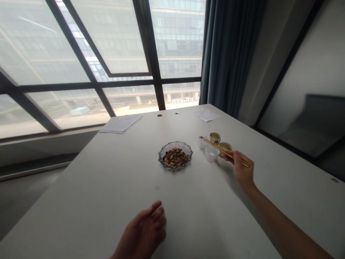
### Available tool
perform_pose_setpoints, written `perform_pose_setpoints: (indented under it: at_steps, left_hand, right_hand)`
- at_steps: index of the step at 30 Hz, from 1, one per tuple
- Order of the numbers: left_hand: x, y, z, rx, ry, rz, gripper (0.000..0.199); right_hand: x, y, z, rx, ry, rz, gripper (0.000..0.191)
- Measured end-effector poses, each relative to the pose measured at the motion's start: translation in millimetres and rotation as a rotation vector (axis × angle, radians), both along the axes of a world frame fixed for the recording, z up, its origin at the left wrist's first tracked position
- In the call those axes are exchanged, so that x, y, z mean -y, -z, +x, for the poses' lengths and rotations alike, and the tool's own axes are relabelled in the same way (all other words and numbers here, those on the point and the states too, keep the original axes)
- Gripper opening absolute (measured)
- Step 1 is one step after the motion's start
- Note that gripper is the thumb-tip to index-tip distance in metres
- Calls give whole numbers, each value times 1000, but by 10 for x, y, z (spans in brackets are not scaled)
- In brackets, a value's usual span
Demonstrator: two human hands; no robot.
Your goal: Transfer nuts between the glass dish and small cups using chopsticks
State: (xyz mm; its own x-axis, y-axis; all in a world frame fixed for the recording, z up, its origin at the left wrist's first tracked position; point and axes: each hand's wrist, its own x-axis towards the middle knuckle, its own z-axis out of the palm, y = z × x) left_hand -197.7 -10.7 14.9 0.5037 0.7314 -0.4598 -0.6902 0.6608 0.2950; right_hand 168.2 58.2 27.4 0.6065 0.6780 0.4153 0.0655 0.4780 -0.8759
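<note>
A pair of wooden chopsticks [222, 149] is held in my right hand [241, 168]. Their tips reach over a clear plastic cup [202, 144] at the back left of a small group; whether they hold anything is too small to tell. In front stands a second clear cup [212, 155]. Two small olive-coloured cups, one with a dark character [215, 137] and one partly behind my fingers [225, 146], stand beside them. Left of the group, a scalloped glass bowl [163, 164] holds mixed seeds and nuts [175, 157]. My left hand [145, 228] is open and holds nothing, near the table's front, fingers slightly bent.
The white table [107, 187] runs toward the windows. Paper sheets [121, 124] lie at its far left edge, and more paper [207, 115] at the far right. A small dark disc [159, 115] is near the back. A dark blue curtain [229, 54] hangs behind.
</note>
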Motion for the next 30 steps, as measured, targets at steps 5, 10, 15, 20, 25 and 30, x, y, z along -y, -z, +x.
perform_pose_setpoints:
  at_steps: [5,10,15,20,25,30]
  left_hand:
    - [-4,-8,4,-4,1,-4,26]
    - [10,-12,3,-13,-4,1,26]
    - [10,-21,1,-29,-1,4,26]
    - [-3,-22,-1,-15,1,-2,28]
    - [8,-32,0,-17,-11,-4,23]
    - [10,-31,-3,-13,-8,5,23]
  right_hand:
    - [-57,66,162,-88,82,-41,39]
    - [-53,94,188,-86,66,-74,39]
    - [-41,113,204,-46,45,-63,38]
    - [-22,93,190,-32,53,-58,38]
    - [55,-6,80,-16,22,-25,37]
    - [160,-13,-164,58,-150,-40,36]
